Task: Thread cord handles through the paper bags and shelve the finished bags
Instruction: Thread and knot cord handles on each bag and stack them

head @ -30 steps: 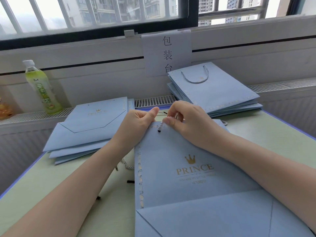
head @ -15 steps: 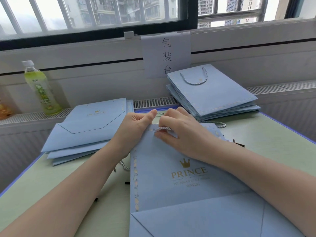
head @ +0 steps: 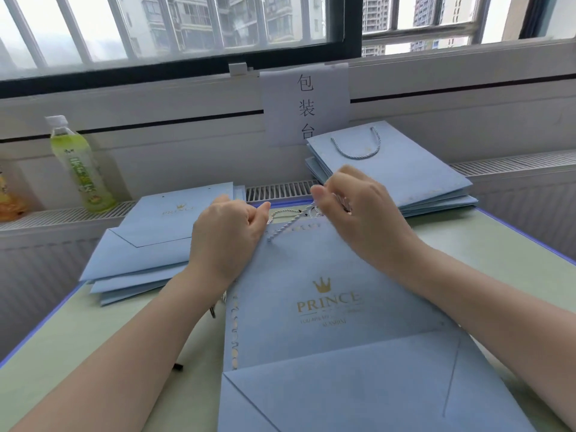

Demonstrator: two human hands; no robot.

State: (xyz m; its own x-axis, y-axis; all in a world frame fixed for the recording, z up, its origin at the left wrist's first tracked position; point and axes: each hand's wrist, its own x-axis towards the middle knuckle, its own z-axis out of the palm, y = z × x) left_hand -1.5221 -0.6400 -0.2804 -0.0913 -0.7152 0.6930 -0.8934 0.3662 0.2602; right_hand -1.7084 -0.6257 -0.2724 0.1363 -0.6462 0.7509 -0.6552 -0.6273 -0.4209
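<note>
One blue PRINCE paper bag lies flat in front, with one twisted cord at its top edge. Two stacks of bags sit behind (bags per stack too overlapped to count): an unthreaded stack and a handled stack. One green drink bottle, one paper sign.

The right hand is motion-blurred, so its grip on the cord cannot be judged, and it hides the cord's far end. The left hand covers the upper left corner of the front bag, whose lower edge is cut off by the frame. The small print under the gold logo is illegible. An orange object is cropped at the left edge.
</note>
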